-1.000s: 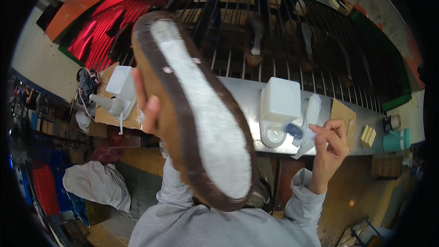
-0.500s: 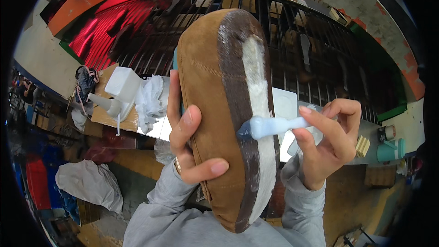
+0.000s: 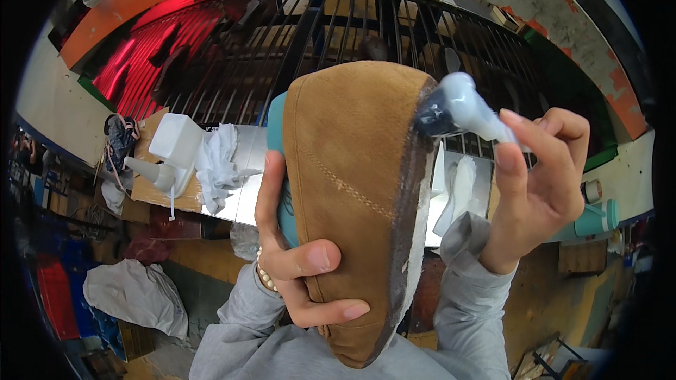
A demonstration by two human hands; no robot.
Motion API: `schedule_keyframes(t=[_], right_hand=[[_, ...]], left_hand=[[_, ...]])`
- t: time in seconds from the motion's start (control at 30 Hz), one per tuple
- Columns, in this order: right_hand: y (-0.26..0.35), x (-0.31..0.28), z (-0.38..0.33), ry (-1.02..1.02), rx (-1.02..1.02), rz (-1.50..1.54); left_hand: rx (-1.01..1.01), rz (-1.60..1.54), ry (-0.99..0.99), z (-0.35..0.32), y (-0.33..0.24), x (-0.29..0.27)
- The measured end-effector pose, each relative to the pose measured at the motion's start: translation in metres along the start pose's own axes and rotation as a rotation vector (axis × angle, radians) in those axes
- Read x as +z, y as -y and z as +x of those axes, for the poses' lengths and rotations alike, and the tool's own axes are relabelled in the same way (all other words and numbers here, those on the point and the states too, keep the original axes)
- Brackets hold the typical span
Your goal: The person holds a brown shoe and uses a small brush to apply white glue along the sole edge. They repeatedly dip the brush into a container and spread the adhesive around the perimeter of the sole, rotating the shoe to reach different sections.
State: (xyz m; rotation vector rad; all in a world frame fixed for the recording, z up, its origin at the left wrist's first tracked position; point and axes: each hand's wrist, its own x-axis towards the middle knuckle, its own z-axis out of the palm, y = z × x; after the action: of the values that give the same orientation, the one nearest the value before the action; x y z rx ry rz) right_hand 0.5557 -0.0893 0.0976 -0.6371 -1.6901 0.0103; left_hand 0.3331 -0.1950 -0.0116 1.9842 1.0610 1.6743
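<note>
Left hand (image 3: 299, 267) wraps the tan suede shoe (image 3: 348, 197) from the left, thumb and fingers closed across the upper, teal last inside (image 3: 277, 162) showing just behind the fingers; shoe held up close in front of the face, toe end up, sole edge turned to the right. Right hand (image 3: 539, 183) pinches a small brush (image 3: 458, 109), fingers closed on its white handle, dark glue-loaded tip touching the top of the sole edge (image 3: 412, 232). Progress, judged from the frame: the dark band along the sole edge looks wet or coated most of the way down, whitish sole surface beside it partly smeared; brush sits at the upper end, so the top corner looks in work, far side of the shoe hidden, can't tell how much is left there. Both forearms in grey sleeves come up from the bottom, elbows low, right wrist bent back. Behind: metal bench top (image 3: 243, 183) with white jug (image 3: 172, 144), crumpled white rag (image 3: 218, 162), teal cup (image 3: 598, 218) at right, dark rack of bars (image 3: 282, 42) above
</note>
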Motion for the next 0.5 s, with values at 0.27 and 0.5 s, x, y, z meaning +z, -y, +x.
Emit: schedule_keyframes(t=[0.27,0.5], right_hand=[[-0.023,-0.011,0.003,0.204,-0.095,0.189],[-0.031,-0.012,-0.007,0.262,-0.143,0.285]], left_hand=[[0.022,0.021,-0.006,0.0,-0.003,0.001],[0.06,0.057,-0.044,0.007,-0.004,-0.002]])
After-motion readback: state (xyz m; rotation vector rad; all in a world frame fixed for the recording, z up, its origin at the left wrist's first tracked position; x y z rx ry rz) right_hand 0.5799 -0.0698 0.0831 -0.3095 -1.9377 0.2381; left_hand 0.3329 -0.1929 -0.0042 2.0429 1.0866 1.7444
